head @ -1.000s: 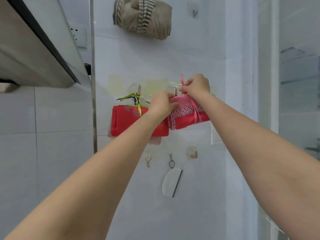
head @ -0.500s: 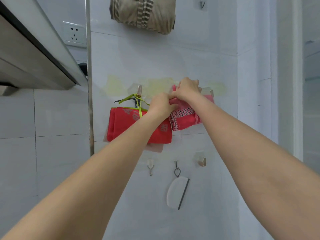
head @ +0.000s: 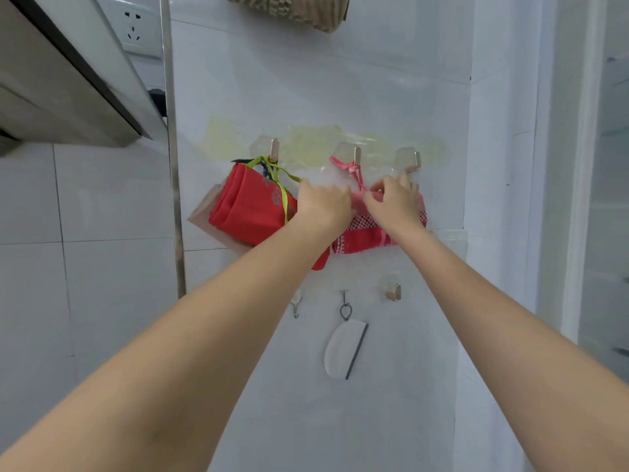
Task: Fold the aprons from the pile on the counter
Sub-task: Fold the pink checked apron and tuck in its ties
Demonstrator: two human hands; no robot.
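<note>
A folded red apron (head: 250, 209) hangs by its yellow-green strap from the left wall hook (head: 274, 149). Beside it a folded pink apron with a checked band (head: 360, 238) hangs by its pink strap (head: 347, 166) from the middle hook (head: 355, 155). My left hand (head: 323, 206) rests against the pink bundle's upper left, fingers curled onto it. At the bundle's top, my right hand (head: 394, 199) pinches the pink strap. Both hands cover most of the pink apron.
An empty hook (head: 413, 160) sits right of the pink apron. Below hang small hooks (head: 393, 291) and a white scraper (head: 345, 349). A beige striped bundle (head: 299, 10) hangs above. A range hood (head: 68, 80) and steel pipe (head: 172, 148) stand at left, with a socket (head: 132, 25).
The pink strap went over the middle hook. My right hand dropped from the hook to the top of the bundle, and the view shifted downward and closer.
</note>
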